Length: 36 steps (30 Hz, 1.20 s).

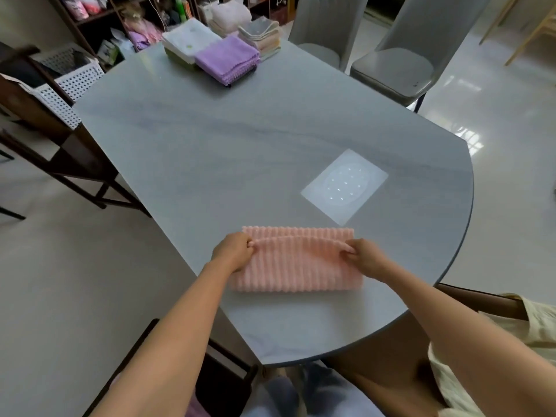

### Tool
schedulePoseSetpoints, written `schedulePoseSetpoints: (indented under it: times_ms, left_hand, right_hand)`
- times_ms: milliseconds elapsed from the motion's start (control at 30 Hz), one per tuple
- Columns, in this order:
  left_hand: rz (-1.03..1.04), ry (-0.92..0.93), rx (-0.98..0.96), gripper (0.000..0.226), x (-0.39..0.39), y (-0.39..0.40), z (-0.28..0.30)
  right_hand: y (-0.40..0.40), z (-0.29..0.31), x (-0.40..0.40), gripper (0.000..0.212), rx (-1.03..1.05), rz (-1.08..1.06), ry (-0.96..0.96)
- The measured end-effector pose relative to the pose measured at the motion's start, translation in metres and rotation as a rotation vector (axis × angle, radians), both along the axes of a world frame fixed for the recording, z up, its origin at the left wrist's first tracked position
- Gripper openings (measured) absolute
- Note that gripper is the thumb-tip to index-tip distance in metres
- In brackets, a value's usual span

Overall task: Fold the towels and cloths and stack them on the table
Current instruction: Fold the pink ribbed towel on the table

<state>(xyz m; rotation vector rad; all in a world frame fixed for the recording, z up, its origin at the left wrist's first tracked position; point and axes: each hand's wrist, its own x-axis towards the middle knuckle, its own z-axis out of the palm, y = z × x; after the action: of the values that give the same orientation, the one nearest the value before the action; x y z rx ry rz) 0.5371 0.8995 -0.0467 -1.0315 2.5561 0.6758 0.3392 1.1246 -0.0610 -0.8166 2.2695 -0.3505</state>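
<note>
Hands [234,251] [365,256] each in pinching grip on pink ribbed cloth [298,266], fingertips hidden in fold, far stacks blurred

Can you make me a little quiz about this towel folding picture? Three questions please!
1. What colour is the ribbed towel being folded?
2. True or false: only the left hand has a grip on it.
3. Which folded pile sits nearest the person at the far end of the table? A) purple cloths B) white towels C) beige cloths

Key
1. Pink.
2. False: the right hand pinches it too.
3. A.
</note>
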Motion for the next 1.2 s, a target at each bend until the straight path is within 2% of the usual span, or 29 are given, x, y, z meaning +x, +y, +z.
schedulePoseSetpoints:
  times_ms: [67, 133, 167, 233, 267, 333, 433, 533, 633, 733, 933, 1100, 1200]
  left_hand:
    - [0.013, 0.025, -0.074, 0.030, -0.009, -0.002, -0.007]
    - [-0.033, 0.063, -0.131, 0.024, -0.018, -0.004, -0.013]
    - [-0.069, 0.074, -0.142, 0.023, -0.022, -0.006, -0.016]
    - [-0.131, 0.061, -0.094, 0.028, -0.030, -0.008, -0.024]
    - [-0.147, 0.037, -0.047, 0.031, -0.034, -0.008, -0.027]
    - [-0.156, -0.019, 0.021, 0.037, -0.040, -0.006, -0.031]
    - [-0.172, -0.051, -0.010, 0.038, -0.047, -0.001, -0.038]
    - [-0.147, -0.100, -0.073, 0.036, -0.049, 0.003, -0.042]
    - [-0.158, -0.137, -0.156, 0.032, -0.054, 0.000, -0.042]
    - [-0.166, -0.139, -0.149, 0.029, -0.063, -0.005, -0.035]
    - [-0.325, -0.059, -0.158, 0.019, -0.044, -0.003, -0.020]
    - [-0.304, -0.157, -0.285, 0.023, -0.045, -0.006, -0.030]
    - [-0.303, -0.205, -0.376, 0.022, -0.056, -0.007, -0.036]
  right_hand:
    - [-0.006, -0.003, -0.006, 0.022, -0.061, -0.022, 0.159]
    - [-0.013, -0.008, -0.010, 0.012, -0.153, 0.070, 0.290]
    - [-0.015, -0.010, -0.011, 0.014, -0.174, 0.160, 0.295]
    - [-0.016, -0.019, -0.015, 0.034, -0.114, 0.334, 0.229]
    - [-0.015, -0.021, -0.017, 0.039, -0.067, 0.357, 0.200]
    - [-0.011, -0.025, -0.019, 0.039, -0.004, 0.283, 0.184]
    - [-0.006, -0.032, -0.018, 0.036, 0.023, 0.104, 0.225]
    - [-0.009, -0.037, -0.016, 0.016, -0.046, 0.022, 0.307]
    - [-0.015, -0.037, -0.016, 0.003, -0.138, -0.088, 0.279]
    - [-0.016, -0.032, -0.020, 0.012, -0.202, -0.155, 0.249]
    - [0.000, -0.030, -0.012, 0.023, -0.178, 0.049, 0.287]
    - [-0.014, -0.033, -0.013, 0.015, -0.177, -0.114, 0.290]
    - [-0.026, -0.032, -0.018, 0.024, -0.180, -0.231, 0.272]
